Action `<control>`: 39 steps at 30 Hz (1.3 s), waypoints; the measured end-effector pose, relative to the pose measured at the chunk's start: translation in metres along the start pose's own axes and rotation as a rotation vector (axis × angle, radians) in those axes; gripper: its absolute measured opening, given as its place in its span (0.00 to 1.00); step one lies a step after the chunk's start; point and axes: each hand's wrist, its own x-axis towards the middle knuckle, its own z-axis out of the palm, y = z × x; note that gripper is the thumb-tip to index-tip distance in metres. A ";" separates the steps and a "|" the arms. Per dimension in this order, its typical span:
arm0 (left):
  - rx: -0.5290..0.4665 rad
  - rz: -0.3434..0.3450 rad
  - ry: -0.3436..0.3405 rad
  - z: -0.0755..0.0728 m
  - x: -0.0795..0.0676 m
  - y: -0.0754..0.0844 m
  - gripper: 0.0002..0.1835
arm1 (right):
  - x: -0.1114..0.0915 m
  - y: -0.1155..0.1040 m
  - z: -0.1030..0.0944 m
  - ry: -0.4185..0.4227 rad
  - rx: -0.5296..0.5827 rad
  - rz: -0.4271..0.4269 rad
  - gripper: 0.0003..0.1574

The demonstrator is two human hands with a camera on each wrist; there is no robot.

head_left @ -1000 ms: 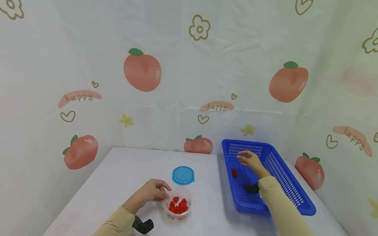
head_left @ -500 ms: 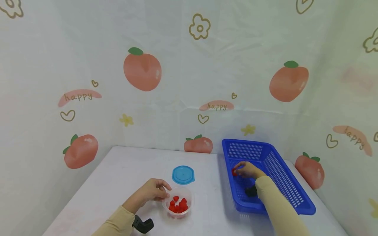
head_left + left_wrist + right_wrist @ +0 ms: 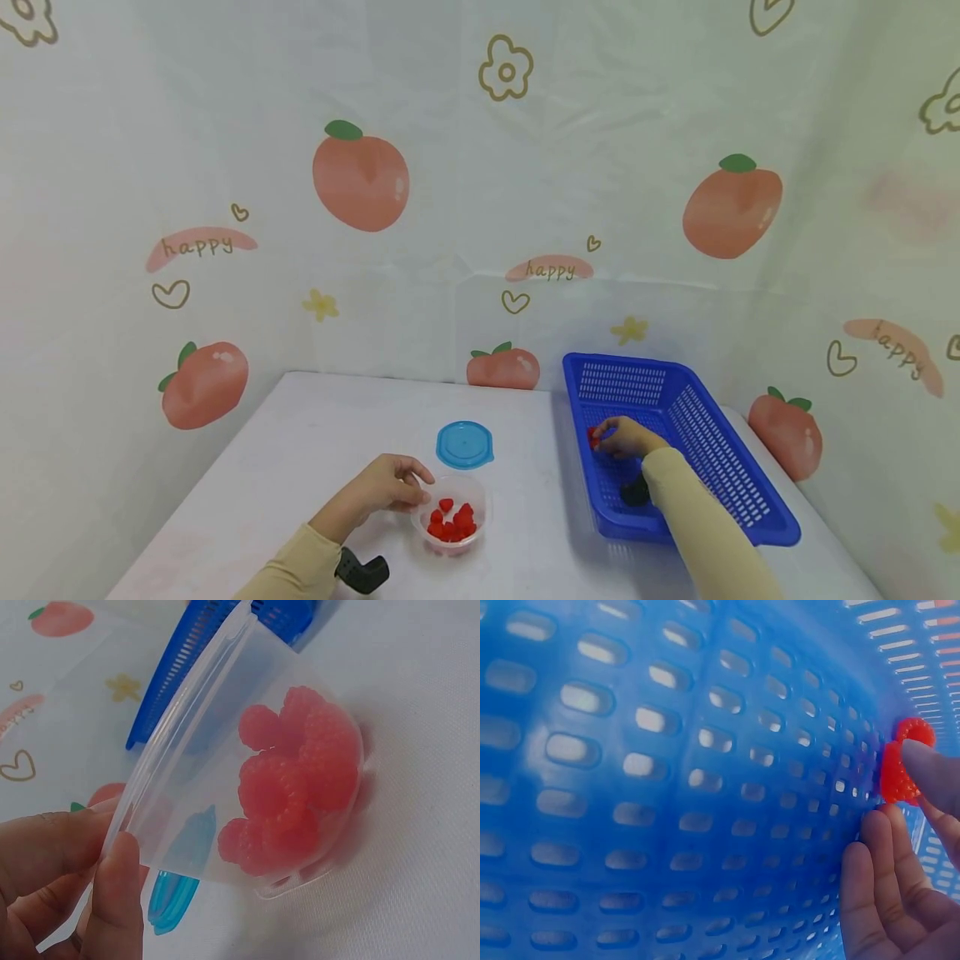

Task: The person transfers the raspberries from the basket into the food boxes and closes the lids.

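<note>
My left hand (image 3: 381,488) pinches the rim of a clear plastic tub (image 3: 176,825) between thumb and finger. Several red raspberries (image 3: 270,784) lie in the bottom of the tub, which stands on the table. Inside the blue perforated basket (image 3: 750,479), my right hand (image 3: 630,437) is down by the left wall. Its thumb and index finger pinch a red raspberry (image 3: 895,774), partly hidden behind the thumb. A second raspberry (image 3: 916,730) sits right beside it in the basket. The other right fingers rest close to the basket floor.
A light blue lid (image 3: 465,445) lies flat on the white table (image 3: 337,417) behind the tub. The basket stands on the right, close to the printed backdrop (image 3: 420,275). A black wrist device (image 3: 363,572) is on the left wrist.
My right hand has come down toward the basket's left wall and its fingers have closed on a raspberry. The left hand and the tub have stayed in place.
</note>
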 end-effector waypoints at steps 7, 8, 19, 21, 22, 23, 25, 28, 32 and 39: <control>-0.001 -0.001 -0.001 0.000 0.000 0.001 0.13 | -0.001 -0.001 0.001 0.001 -0.039 0.010 0.11; -0.001 -0.002 -0.001 0.000 0.000 0.001 0.13 | -0.002 -0.001 0.001 -0.002 -0.045 0.009 0.10; -0.007 0.000 -0.005 0.001 0.001 -0.002 0.13 | -0.004 0.000 0.001 0.011 -0.058 0.020 0.06; -0.004 0.002 -0.005 0.001 0.001 -0.003 0.13 | -0.004 0.001 -0.002 0.013 -0.043 0.009 0.06; -0.002 0.004 -0.006 0.000 0.001 -0.003 0.13 | -0.004 0.001 -0.003 0.012 -0.022 -0.002 0.07; -0.001 0.007 -0.006 0.000 0.001 -0.003 0.13 | -0.004 0.002 -0.005 0.012 0.006 -0.016 0.09; 0.001 0.011 -0.005 0.000 0.001 -0.003 0.13 | -0.003 0.003 -0.009 0.012 0.081 -0.050 0.11; 0.000 0.012 -0.006 0.000 0.001 -0.004 0.13 | -0.001 0.003 -0.015 0.013 0.226 -0.102 0.14; -0.003 0.008 -0.008 0.000 0.001 -0.004 0.13 | -0.004 0.001 -0.023 0.041 0.373 -0.160 0.16; -0.001 0.015 -0.007 -0.001 0.000 -0.002 0.13 | -0.017 -0.014 -0.036 0.173 0.474 -0.241 0.21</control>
